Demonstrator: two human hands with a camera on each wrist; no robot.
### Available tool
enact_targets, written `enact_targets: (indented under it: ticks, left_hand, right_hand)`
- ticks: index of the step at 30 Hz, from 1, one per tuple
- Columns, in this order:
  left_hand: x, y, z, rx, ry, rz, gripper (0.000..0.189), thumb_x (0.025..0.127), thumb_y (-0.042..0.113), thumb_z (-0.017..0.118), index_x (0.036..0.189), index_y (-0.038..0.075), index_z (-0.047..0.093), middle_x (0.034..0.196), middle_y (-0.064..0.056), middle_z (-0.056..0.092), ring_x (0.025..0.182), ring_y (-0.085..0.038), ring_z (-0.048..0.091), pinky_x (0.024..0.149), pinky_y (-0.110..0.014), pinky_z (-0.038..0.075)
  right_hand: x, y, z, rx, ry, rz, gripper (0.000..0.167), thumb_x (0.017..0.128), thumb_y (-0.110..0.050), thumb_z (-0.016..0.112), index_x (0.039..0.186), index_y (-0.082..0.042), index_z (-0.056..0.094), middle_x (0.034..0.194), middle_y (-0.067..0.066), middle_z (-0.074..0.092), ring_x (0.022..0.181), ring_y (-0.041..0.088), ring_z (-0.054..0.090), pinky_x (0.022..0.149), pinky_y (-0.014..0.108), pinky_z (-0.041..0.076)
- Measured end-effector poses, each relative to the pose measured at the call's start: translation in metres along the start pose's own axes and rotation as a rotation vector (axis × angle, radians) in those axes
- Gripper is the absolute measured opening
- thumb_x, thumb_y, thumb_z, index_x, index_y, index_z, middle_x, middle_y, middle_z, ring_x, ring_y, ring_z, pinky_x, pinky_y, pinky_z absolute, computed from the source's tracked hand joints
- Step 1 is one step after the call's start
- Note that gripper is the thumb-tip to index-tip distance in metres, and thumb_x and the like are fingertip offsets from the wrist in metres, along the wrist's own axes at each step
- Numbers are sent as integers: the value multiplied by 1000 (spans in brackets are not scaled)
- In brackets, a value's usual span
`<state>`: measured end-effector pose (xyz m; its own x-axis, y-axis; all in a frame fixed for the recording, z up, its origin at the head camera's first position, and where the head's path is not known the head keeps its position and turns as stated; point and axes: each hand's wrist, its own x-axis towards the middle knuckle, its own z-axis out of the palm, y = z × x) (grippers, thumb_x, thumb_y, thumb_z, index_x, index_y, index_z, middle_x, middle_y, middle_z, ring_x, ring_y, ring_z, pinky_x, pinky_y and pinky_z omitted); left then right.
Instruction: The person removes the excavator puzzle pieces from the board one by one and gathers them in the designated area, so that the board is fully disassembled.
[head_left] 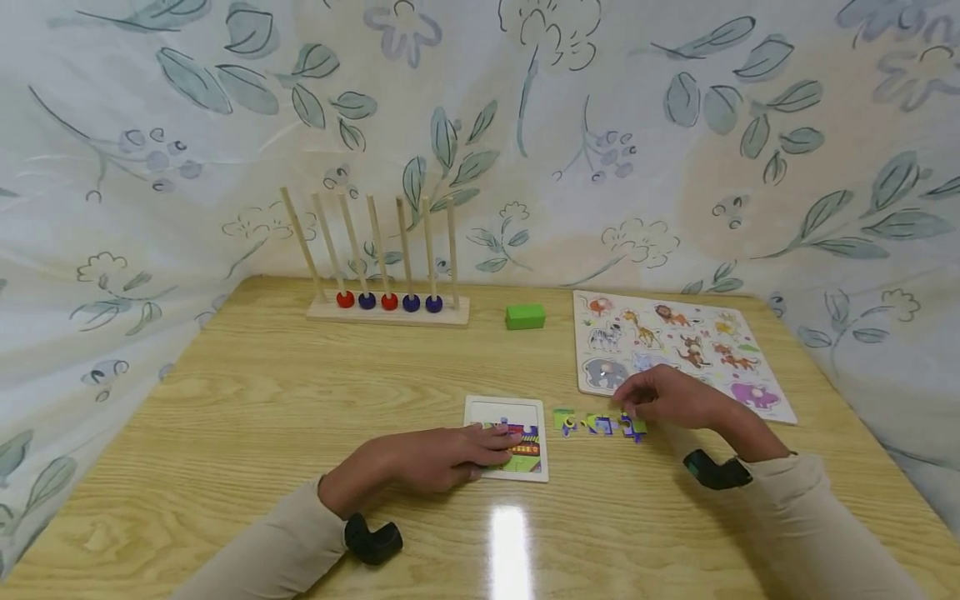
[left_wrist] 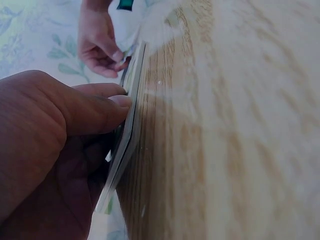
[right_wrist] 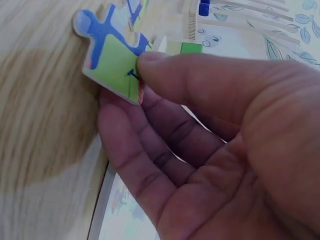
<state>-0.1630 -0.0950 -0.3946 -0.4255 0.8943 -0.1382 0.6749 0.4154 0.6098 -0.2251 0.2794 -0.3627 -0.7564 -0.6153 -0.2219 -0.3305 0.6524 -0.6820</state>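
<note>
My left hand (head_left: 442, 458) rests on a small jigsaw puzzle tray (head_left: 544, 454) with a white frame, its fingers over the partly filled picture. In the left wrist view the thumb lies at the edge of the tray (left_wrist: 136, 107). To the right, my right hand (head_left: 671, 398) pinches a green and blue jigsaw piece (right_wrist: 112, 57) between thumb and fingers; the piece tilts over the tabletop. Two more loose jigsaw pieces, one green and yellow (head_left: 564, 422) and one mostly blue (head_left: 600, 424), lie between the tray and that hand.
Behind the right hand lies a wooden animal peg puzzle board (head_left: 592, 358). A green block (head_left: 525, 317) sits at the back of the wood-grain table (head_left: 300, 400). Left of the block stands a wooden rod stand (head_left: 450, 312) with red and blue beads. A floral cloth (head_left: 480, 108) hangs behind.
</note>
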Motion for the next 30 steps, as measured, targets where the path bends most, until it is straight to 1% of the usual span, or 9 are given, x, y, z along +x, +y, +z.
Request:
enact_targets:
  ticks: [3,6,11,15,20,24,30]
  left_hand:
    - [0,1,0,-1,1,-7,46,103,6,42,149,11,40,160,1,22,146,-18,13,116,-35,16]
    - [0,0,0,8,5,-14,46,104,7,43,149,12,41,159,2,22,146,-18,14,115,-35,18]
    - [2,-2,1,9,2,-11,46,104,8,42,149,13,40,159,3,21,146,-17,14,115,-35,17]
    - [3,-4,1,8,-3,-1,46,104,7,43,149,13,40,159,3,21,146,-17,14,115,-36,17]
    - [4,-4,1,10,-1,1,47,103,6,43,150,14,39,160,3,20,146,-16,12,115,-35,17]
    - [4,-1,1,45,6,-9,45,104,7,43,149,12,41,159,1,24,145,-16,17,114,-33,21]
    - [2,6,1,160,40,-10,41,103,6,43,144,9,49,152,-1,39,139,-16,33,109,-32,32]
  right_hand:
    - [0,1,-1,-21,6,-13,17,90,4,62,106,5,69,92,4,67,80,16,58,67,26,49]
    - [1,1,-2,-52,15,-13,14,90,2,63,103,3,70,93,3,68,80,15,58,68,26,49]
    - [-1,-2,-3,-124,39,22,11,92,-4,65,99,-2,73,94,1,70,80,13,57,69,28,48]
    - [-3,-4,-4,-165,78,42,11,92,-5,66,99,-5,75,94,0,70,84,13,59,73,32,49]
    - [0,-6,-4,-175,107,16,13,92,-2,64,100,-4,75,95,2,71,86,15,61,73,32,50]
    - [6,-11,-1,-172,104,-31,14,92,0,63,99,-3,75,94,2,71,82,13,61,70,30,50]
    - [20,-19,7,-151,99,-77,14,92,0,63,99,-1,75,93,3,71,77,11,58,68,29,50]
